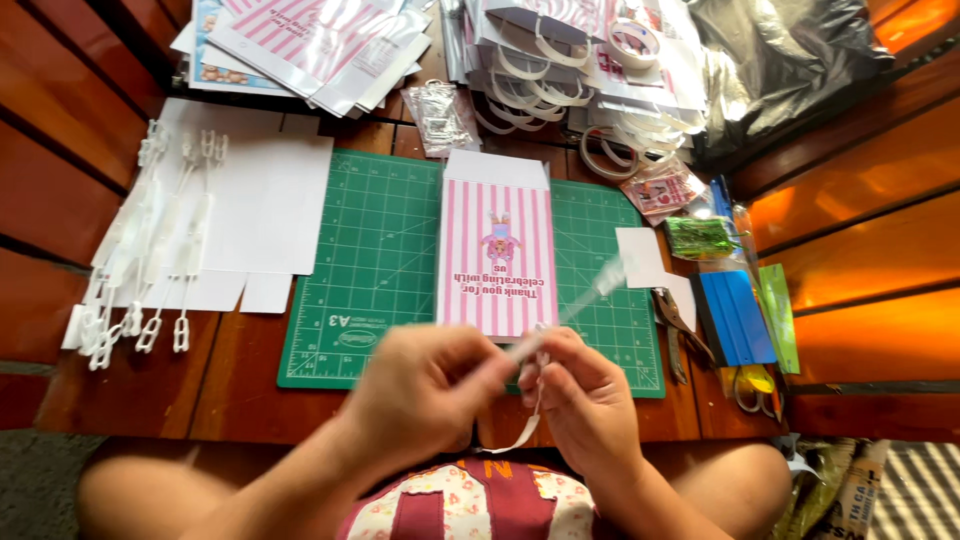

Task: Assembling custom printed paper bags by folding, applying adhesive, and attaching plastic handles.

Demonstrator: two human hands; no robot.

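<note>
My left hand (pixel 425 385) and my right hand (pixel 585 400) are close together over the near edge of the green cutting mat (pixel 375 260). Both pinch a thin white plastic strip (pixel 570 315) that is blurred and slants up to the right; a short end curls down between the hands. Just beyond them a flat pink-and-white striped paper bag (pixel 497 255) with a small cartoon figure lies on the mat.
White plastic handle strips (pixel 150 250) and flat white card sheets (pixel 265 205) lie at left. Striped bag blanks (pixel 310 45), handles and tape rolls (pixel 632 40) are piled at the back. Pliers (pixel 675 320), a blue block (pixel 737 315) and scissors (pixel 752 385) sit right.
</note>
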